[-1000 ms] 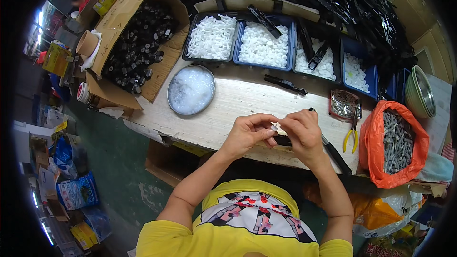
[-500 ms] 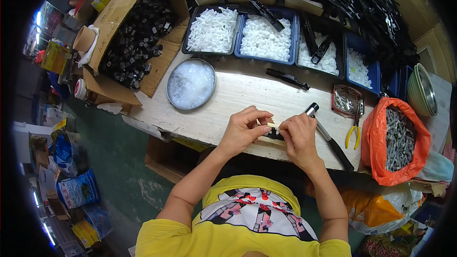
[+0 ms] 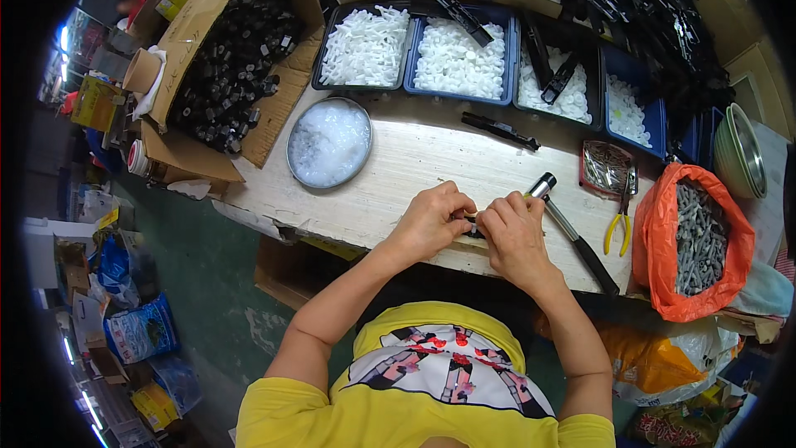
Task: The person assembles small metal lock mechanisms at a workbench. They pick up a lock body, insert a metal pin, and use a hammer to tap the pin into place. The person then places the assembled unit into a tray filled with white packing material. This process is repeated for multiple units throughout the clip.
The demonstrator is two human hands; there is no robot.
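Note:
At the front edge of the table my left hand (image 3: pixel 433 217) and my right hand (image 3: pixel 516 236) meet, fingers closed on a small black part (image 3: pixel 473 231) between them. Most of the part is hidden by my fingers, so its full shape cannot be made out. Just right of my right hand lies a hammer (image 3: pixel 572 232) with a metal head and a black grip. Beyond my hands a long black piece (image 3: pixel 500 130) rests on the tabletop. To the left stands a round dish (image 3: pixel 330 143) of whitish, jelly-like grease.
Trays of small white plastic parts (image 3: pixel 365 48) line the back, with black pieces (image 3: pixel 613 0) heaped behind. A cardboard box (image 3: pixel 186 41) of black parts stands left. On the right are yellow-handled pliers (image 3: pixel 618 234), a small red tray (image 3: pixel 608 168) and a red bag (image 3: pixel 659 241) of grey screw-like pieces.
My hands have drawn closer together over the black part, and my right fingers now cover more of it. The view has shifted slightly.

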